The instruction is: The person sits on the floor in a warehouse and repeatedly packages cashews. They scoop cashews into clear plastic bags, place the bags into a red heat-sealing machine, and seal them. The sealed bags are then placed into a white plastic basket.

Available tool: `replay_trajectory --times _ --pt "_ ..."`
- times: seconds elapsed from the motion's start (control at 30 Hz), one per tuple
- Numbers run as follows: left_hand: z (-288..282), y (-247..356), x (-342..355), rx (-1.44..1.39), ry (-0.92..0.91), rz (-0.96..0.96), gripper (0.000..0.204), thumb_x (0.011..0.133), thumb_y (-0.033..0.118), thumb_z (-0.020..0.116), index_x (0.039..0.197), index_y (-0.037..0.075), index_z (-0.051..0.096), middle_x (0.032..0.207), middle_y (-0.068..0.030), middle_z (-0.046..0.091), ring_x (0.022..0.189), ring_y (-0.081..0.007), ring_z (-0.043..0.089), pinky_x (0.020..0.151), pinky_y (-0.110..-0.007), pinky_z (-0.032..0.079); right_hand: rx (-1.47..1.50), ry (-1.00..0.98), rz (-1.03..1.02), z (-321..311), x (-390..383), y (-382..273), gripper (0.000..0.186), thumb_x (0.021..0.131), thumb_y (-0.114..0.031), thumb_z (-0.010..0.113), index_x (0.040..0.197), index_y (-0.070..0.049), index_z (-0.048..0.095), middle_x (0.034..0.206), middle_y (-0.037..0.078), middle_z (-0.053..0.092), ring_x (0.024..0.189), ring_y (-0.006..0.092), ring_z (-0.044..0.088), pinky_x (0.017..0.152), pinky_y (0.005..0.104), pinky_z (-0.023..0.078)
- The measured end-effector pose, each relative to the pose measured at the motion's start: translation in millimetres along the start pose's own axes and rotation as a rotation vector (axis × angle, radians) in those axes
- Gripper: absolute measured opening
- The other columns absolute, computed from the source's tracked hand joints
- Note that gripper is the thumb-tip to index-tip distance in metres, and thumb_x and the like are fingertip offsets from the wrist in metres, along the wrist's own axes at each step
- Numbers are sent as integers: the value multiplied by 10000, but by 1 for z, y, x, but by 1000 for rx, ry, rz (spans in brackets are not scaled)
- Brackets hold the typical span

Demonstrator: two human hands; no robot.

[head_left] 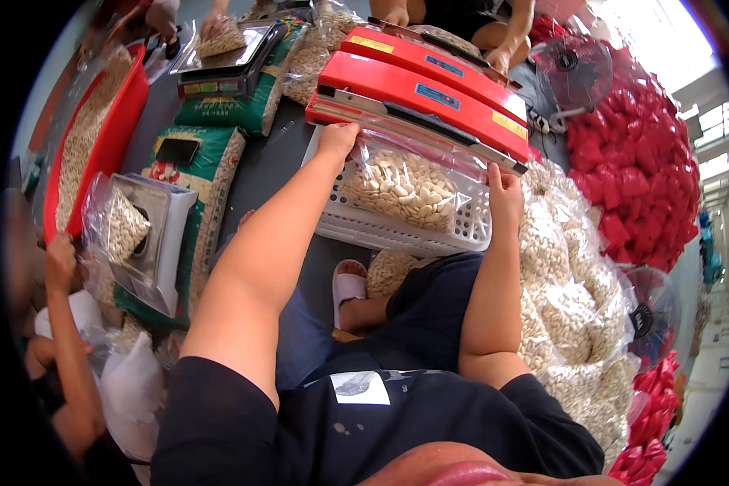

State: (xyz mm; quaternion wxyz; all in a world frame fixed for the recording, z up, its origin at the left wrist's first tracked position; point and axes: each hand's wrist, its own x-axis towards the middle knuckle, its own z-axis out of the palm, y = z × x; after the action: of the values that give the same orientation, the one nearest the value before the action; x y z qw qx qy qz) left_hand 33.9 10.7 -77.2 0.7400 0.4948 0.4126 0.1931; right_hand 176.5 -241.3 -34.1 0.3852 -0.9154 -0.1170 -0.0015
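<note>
A see-through plastic bag of pale flat seeds (409, 190), which look like pumpkin seeds, lies on an upturned white perforated basket (356, 232). My left hand (338, 141) pinches its upper left corner. At the upper right corner, my right hand (505, 194) has its fingers closed on the bag's edge. The bag's top edge reaches the front of a red bar heat sealer (417, 97), under its dark bar; how far it goes in is hidden.
Behind stands a second red sealer (429, 55), with a co-worker's hand (500, 58) at it. Filled seed bags (567, 283) and red packages (632, 154) pile up to the right. On the left are scales (150, 235), green sacks (211, 162) and a red seed tub (97, 130).
</note>
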Motion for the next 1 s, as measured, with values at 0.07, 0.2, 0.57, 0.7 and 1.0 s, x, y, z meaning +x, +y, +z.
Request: replay_trajectory --times 0.07,0.2,0.57,0.7,1.0 --pt "-2 0 0 -6 -6 6 168 776 191 523 677 75 594 571 19 541 437 -66 452 400 -209 350 -188 143 -275 -6 0 -19 432 763 -428 573 924 -27 576 922 99 596 845 241 540 747 353 411" --pt "-10 -2 5 -65 -32 42 182 766 181 506 659 78 611 607 -1 548 473 -91 478 429 -218 379 -175 200 -813 22 -3 -73 505 791 -463 510 1044 -28 543 1117 122 535 1069 261 473 907 346 355" --pt "-4 -16 19 13 59 48 213 706 233 546 654 32 593 605 -55 565 538 -155 522 507 -293 398 -406 -309 -629 44 0 -79 390 812 -417 465 1014 -115 606 1091 55 562 980 270 537 831 358 426" --pt "-13 -14 20 16 59 3 272 706 277 556 712 11 613 657 -67 586 579 -183 544 536 -328 421 -489 -317 -587 45 -8 -96 381 792 -409 496 1024 -127 606 1097 46 558 956 271 549 835 357 429" --pt "-15 -1 4 -66 -65 -153 214 726 271 566 831 86 591 771 -42 571 650 -173 548 560 -358 444 -391 -253 -671 55 -9 -76 401 814 -365 475 1068 -73 577 1147 81 528 1059 239 499 888 329 393"
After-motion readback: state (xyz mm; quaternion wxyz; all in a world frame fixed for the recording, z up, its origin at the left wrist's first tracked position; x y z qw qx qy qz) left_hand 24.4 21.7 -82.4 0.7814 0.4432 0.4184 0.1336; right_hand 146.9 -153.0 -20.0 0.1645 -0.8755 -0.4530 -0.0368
